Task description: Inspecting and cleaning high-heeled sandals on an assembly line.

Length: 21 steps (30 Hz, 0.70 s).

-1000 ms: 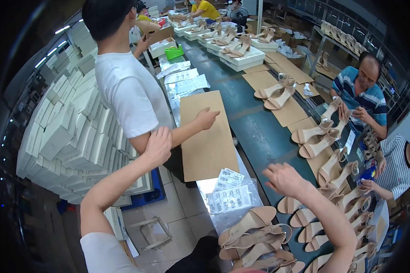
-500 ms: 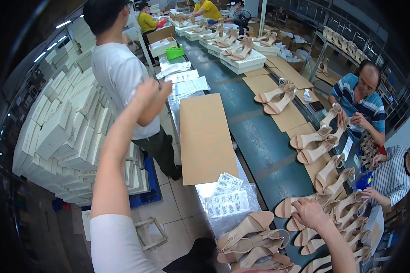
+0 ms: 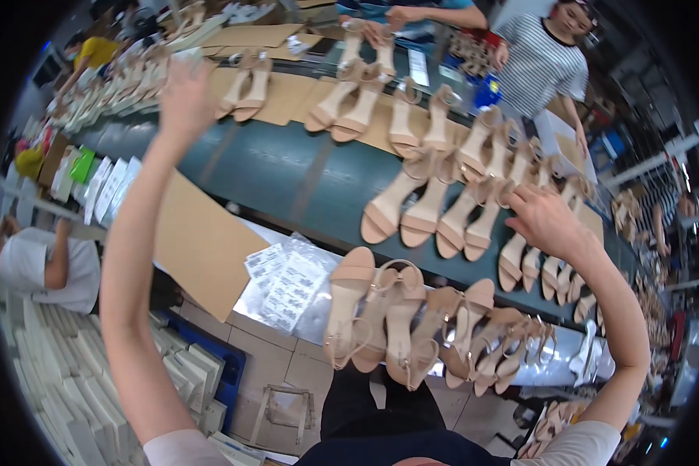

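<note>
My left hand (image 3: 188, 97) is raised over the far left part of the green conveyor belt (image 3: 279, 163), beside a pair of beige sandals (image 3: 252, 89) on cardboard. Motion smears its fingers, so whether it holds anything is unclear. Over on the right, the curled fingers of my right hand (image 3: 547, 221) are closed at the heel end of a beige high-heeled sandal (image 3: 483, 229). That sandal stands at the end of a short row on the belt. Nearer to me, several sandals (image 3: 408, 311) lie crowded along the metal ledge.
A cardboard sheet (image 3: 202, 241) and printed label sheets (image 3: 287, 287) lie left of the near sandals. Co-workers stand across the belt, one in a striped shirt (image 3: 540, 66). Another person (image 3: 46, 264) is at left, above stacked white shoeboxes (image 3: 78, 373). A stool frame (image 3: 283, 415) stands on the floor.
My view has swung to the right. My left hand has moved from beside the worker in white to above the belt. My right hand remains at the sandals on the belt.
</note>
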Each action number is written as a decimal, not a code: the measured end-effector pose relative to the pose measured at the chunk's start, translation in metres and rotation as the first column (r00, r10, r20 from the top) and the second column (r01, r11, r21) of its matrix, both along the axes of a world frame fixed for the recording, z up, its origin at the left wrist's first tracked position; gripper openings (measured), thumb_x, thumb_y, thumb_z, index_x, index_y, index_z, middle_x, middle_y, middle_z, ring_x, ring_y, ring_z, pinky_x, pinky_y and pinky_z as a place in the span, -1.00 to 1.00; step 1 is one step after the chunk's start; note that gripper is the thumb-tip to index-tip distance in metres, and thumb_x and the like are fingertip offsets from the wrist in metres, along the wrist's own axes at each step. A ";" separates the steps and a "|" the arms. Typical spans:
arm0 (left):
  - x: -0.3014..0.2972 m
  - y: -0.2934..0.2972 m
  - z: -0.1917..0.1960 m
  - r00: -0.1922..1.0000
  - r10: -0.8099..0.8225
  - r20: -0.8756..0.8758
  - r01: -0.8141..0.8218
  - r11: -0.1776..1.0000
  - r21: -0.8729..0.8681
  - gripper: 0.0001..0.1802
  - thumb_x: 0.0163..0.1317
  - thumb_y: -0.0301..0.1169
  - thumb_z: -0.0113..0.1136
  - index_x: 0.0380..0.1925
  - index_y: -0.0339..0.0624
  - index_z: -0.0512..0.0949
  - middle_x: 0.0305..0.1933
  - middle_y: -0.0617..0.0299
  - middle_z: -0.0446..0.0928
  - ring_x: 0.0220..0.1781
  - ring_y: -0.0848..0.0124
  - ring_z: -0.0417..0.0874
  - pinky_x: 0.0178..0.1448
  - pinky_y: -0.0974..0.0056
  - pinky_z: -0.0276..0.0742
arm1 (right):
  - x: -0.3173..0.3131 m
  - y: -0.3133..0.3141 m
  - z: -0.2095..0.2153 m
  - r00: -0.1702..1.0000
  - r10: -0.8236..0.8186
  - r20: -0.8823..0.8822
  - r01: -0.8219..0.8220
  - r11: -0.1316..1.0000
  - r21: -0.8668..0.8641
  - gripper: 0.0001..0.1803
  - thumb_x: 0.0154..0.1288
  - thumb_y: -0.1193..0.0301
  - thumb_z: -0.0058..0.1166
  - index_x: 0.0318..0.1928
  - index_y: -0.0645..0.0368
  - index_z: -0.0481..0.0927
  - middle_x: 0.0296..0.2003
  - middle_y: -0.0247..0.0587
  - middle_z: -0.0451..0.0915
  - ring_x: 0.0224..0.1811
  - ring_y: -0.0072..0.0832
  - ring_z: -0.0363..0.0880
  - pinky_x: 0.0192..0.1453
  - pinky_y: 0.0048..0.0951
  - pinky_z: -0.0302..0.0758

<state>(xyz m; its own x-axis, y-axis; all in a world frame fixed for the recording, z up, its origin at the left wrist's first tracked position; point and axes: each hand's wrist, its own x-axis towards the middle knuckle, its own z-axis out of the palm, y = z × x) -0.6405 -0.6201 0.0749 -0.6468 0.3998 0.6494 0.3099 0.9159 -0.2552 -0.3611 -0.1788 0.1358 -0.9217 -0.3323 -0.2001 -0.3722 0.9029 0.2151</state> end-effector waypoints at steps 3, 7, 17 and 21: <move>0.027 0.100 -0.071 0.793 -0.453 0.408 0.490 0.871 0.015 -0.44 -0.15 -0.50 0.23 -0.03 -0.28 0.38 -0.08 -0.09 0.39 0.01 -0.02 0.42 0.06 0.05 0.40 | 0.060 0.038 0.006 0.990 -0.143 0.008 0.143 0.988 0.061 -0.71 0.05 0.34 0.19 -0.24 0.19 0.46 -0.34 -0.17 0.49 -0.17 -0.23 0.53 -0.11 -0.27 0.46; 0.120 0.228 -0.148 0.301 -0.456 0.838 0.714 0.690 0.118 -0.31 -0.02 -0.24 0.26 0.16 -0.10 0.28 -0.01 -0.04 0.40 0.04 0.04 0.46 0.09 0.09 0.44 | 0.154 0.067 -0.002 0.907 -0.398 0.136 0.385 0.916 0.111 -0.69 0.03 0.36 0.21 -0.21 0.19 0.47 -0.34 -0.15 0.49 -0.19 -0.23 0.52 -0.13 -0.26 0.44; 0.159 0.276 -0.271 0.260 -0.538 0.802 0.520 0.778 0.353 -0.42 0.21 -0.09 0.09 0.12 -0.09 0.16 -0.07 -0.18 0.43 -0.08 -0.09 0.52 -0.04 0.05 0.47 | 0.371 0.106 -0.034 0.622 -0.740 0.256 0.769 0.639 -0.020 -0.64 0.05 0.37 0.20 -0.13 0.22 0.50 -0.30 -0.10 0.52 -0.18 -0.16 0.51 -0.09 -0.23 0.44; 0.154 0.286 -0.263 0.350 -0.356 0.866 0.464 0.869 0.170 -0.52 0.23 -0.06 0.05 -0.02 -0.13 0.25 -0.22 -0.16 0.52 -0.18 -0.10 0.56 -0.13 -0.02 0.48 | 0.403 0.110 -0.057 0.559 -0.764 0.323 0.821 0.564 -0.085 -0.67 0.08 0.35 0.18 -0.14 0.21 0.51 -0.29 -0.07 0.54 -0.19 -0.14 0.53 -0.10 -0.22 0.46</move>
<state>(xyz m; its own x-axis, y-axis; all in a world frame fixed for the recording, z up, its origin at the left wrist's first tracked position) -0.4864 -0.3339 -0.1880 -0.5695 0.8003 -0.1874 0.7409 0.5986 0.3045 0.0417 -0.0687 0.0787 -0.7644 0.4539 -0.4578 0.5081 0.8613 0.0054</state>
